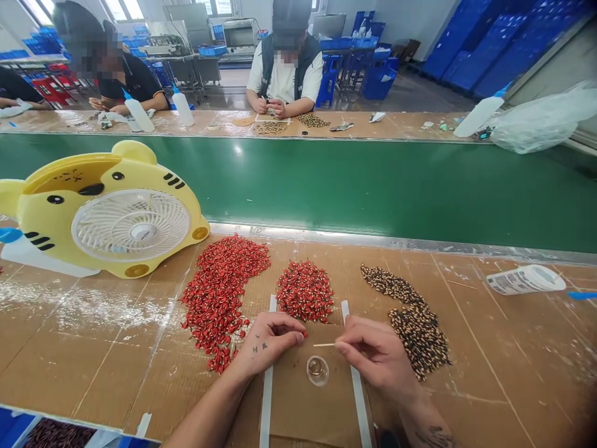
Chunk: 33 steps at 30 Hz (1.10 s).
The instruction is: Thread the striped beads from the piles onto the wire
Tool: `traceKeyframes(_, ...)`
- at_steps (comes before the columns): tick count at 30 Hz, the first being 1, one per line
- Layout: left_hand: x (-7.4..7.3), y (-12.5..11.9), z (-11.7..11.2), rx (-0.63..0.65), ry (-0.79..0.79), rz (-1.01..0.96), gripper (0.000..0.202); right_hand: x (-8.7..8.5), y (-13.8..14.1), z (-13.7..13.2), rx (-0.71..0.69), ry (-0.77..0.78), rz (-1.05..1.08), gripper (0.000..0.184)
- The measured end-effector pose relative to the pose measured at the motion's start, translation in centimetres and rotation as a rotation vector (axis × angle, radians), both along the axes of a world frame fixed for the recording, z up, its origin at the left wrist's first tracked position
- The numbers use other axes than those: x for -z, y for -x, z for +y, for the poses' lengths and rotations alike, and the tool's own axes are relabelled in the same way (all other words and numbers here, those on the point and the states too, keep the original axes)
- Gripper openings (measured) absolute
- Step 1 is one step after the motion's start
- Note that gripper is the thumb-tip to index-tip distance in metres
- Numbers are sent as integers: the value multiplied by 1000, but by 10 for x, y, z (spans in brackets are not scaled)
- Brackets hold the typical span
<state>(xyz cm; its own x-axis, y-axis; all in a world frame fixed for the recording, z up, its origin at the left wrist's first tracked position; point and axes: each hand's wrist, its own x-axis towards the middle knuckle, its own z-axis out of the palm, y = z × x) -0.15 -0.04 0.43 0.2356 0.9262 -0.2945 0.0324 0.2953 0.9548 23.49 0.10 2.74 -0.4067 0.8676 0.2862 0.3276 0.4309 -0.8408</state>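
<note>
My left hand (280, 339) pinches a small red piece (305, 334) between thumb and forefinger; its exact kind is too small to tell. In my right hand (377, 351) is a thin wooden stick, like a toothpick (323, 345), pointing left toward that piece. Just below sits a small clear cup (318, 371) holding a little clear liquid. It rests on a cardboard sheet (312, 414) edged with white tape strips. Beyond my hands lies a round pile of small red pieces (305, 290), with a larger red pile (219, 298) at left. Small black-and-gold pieces (420, 333) are heaped on the right.
A yellow animal-faced fan (135, 231) stands at the left. A white tub (527, 280) lies on its side at the right. Across the green belt (349, 180), people work at a far bench with white squeeze bottles (183, 109) and a plastic bag (536, 124).
</note>
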Motion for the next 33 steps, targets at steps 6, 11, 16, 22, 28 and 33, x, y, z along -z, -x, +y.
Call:
traceKeyframes(6,7,1,-1,36,-23,-26,14,2,11,0,64,-27,13,23)
traceKeyframes(11,0,2,0,83,-83,46,14,2,12,1,73,-14,-9,21)
traceKeyframes(16,-7,1,0,99,-101,60,15,6,12,1,68,16,-33,23)
traceKeyframes(22,-8,2,0,103,-126,82,13,8,19,0,124,-2,-81,29)
traceKeyframes(28,-8,0,0,115,-127,101,12,7,13,2,142,-52,-81,35)
traceKeyframes(33,-5,1,0,79,-90,73,12,-1,8,0,-132,18,-246,41)
